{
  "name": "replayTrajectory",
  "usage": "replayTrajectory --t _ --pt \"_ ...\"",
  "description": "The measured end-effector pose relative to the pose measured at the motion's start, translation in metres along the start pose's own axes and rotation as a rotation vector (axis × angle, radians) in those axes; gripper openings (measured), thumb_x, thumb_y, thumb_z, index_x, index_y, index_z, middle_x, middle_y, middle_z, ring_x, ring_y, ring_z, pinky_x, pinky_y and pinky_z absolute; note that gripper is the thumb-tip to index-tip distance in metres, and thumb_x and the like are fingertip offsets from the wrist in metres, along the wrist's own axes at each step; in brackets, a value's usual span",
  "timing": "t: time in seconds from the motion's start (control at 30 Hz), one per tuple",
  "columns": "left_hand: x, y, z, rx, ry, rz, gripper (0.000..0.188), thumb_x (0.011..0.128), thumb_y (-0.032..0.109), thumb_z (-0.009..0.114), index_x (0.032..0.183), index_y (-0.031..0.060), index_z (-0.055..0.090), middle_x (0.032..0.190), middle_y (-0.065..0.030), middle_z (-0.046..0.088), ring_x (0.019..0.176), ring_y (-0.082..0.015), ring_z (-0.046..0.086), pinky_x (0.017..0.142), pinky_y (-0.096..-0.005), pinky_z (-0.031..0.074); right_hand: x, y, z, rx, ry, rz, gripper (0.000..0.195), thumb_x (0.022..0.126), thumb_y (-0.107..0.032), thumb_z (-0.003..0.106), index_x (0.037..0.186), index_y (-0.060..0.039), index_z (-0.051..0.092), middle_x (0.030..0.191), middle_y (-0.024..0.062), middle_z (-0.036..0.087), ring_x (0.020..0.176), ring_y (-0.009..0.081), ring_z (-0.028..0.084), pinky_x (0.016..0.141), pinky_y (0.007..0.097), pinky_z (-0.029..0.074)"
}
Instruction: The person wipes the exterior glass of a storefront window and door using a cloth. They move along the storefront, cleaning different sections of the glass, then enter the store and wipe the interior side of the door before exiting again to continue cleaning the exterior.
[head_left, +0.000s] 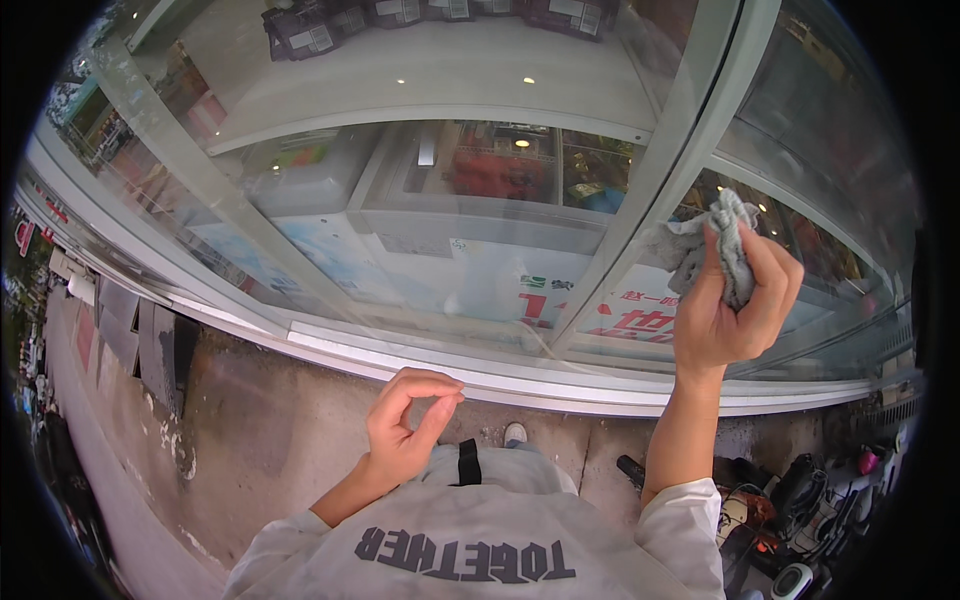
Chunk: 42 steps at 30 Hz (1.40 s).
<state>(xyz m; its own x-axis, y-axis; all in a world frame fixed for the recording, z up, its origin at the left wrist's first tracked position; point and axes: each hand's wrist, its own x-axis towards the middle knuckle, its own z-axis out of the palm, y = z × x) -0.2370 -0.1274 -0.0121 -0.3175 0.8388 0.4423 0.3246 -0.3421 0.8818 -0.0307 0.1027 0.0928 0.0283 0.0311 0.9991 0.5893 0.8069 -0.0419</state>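
Note:
Pinched between the thumb and fingers of my right hand (739, 315) is a crumpled grey cloth (729, 244). It is up against the glass pane (637, 296) of a storefront, just right of a pale metal upright (679, 161). Part of the cloth spreads out to the left of my fingers. My left hand (405, 420) hangs lower down in front of my body, loosely curled and empty, with the thumb close to the fingertips. Beneath the glass runs a white sill (487, 382), a short way beyond my left hand.
Behind the glass are a white shelf (450, 79) with several dark packages (307, 37) and a chest freezer (480, 195). Parked two-wheelers (787, 502) crowd the lower right. Dark panels (154, 341) lean at the left above the concrete ground (277, 420).

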Motion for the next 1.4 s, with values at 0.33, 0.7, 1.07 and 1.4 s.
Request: replayTrajectory --t 0.33,0.7,1.07,1.4 --pt "0.012 0.001 0.048 -0.102 0.036 -0.01 0.013 0.093 -0.006 0.064 0.105 -0.0034 0.065 0.106 -0.0158 0.068 0.093 -0.0216 0.068 0.082 -0.0314 0.054 -0.051 -0.031 0.028 0.107 -0.242 -0.096 0.029 0.064 -0.001 0.076 0.093 -0.0056 0.071 0.085 0.0069 0.063 0.068 0.0245 0.056 0.057 0.0322 0.043" --pt "0.007 -0.001 0.1 0.104 0.114 -0.214 0.055 0.091 0.014 0.075 0.137 0.0013 0.05 0.138 -0.0156 0.052 0.125 -0.0246 0.054 0.102 -0.0376 0.046 -0.108 -0.042 -0.028 0.822 -0.869 0.959 0.022 0.095 -0.021 0.071 0.099 0.0008 0.07 0.081 0.0108 0.067 0.071 0.0165 0.06 0.064 0.0282 0.047" --pt "-0.003 0.012 0.072 -0.268 0.286 -0.255 0.015 0.1 0.008 0.065 0.112 -0.0009 0.062 0.104 -0.0039 0.066 0.094 -0.0073 0.058 0.085 -0.0224 0.046 -0.128 -0.05 -0.042 1.101 -0.846 1.441 0.042 0.107 -0.035 0.054 0.08 -0.0021 0.056 0.073 -0.0077 0.044 0.071 0.0051 0.036 0.062 0.0241 0.033" --pt "-0.005 0.012 0.055 -0.697 0.434 -0.416 0.016 0.105 0.012 0.056 0.117 0.0017 0.056 0.102 -0.0043 0.064 0.093 -0.0084 0.059 0.082 -0.0249 0.05 -0.118 -0.06 -0.054 1.345 -0.669 1.706 0.044 0.107 -0.036 0.052 0.083 -0.0026 0.065 0.099 0.0069 0.068 0.096 0.0158 0.063 0.087 0.0307 0.048"
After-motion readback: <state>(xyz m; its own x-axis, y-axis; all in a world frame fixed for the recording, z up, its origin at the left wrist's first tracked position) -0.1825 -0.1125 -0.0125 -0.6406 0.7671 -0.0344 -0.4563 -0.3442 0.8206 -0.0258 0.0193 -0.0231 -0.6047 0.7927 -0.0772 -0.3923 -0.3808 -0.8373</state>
